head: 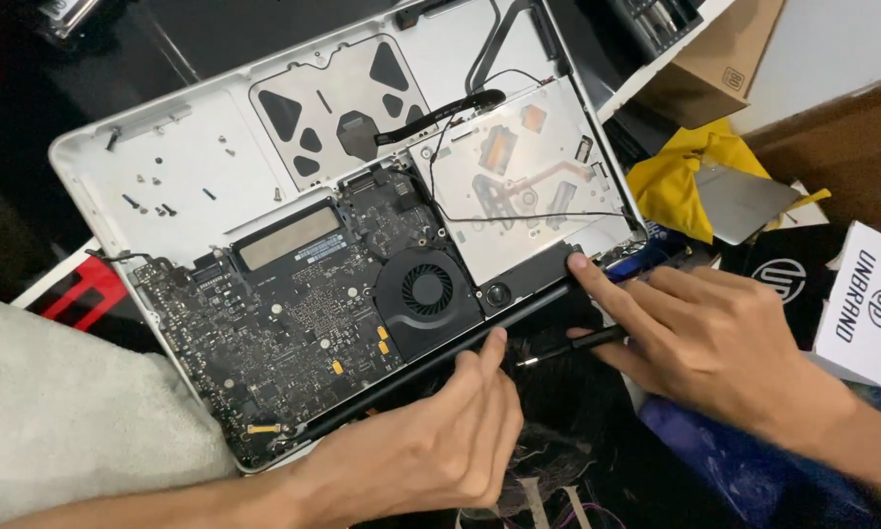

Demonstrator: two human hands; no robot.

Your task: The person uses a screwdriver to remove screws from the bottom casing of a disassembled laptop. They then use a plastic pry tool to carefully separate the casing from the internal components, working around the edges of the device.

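Observation:
An opened white laptop shell [166, 167] lies tilted before me, its dark circuit board [284, 323] and round black fan [427, 290] exposed. My left hand [440, 441] rests at the near edge, its index finger pressing the long black hinge bar [401, 377]. My right hand [705, 338] grips a thin black screwdriver [568, 348] under its fingers while its index fingertip touches the black bar's right end by the laptop's corner. A silver drive [519, 176] fills the right bay.
Small loose screws [151, 191] lie in the empty left bay. A yellow cloth [671, 181], a cardboard box [715, 59] and a white box [867, 304] sit to the right. A grey cloth [58, 421] covers the near left.

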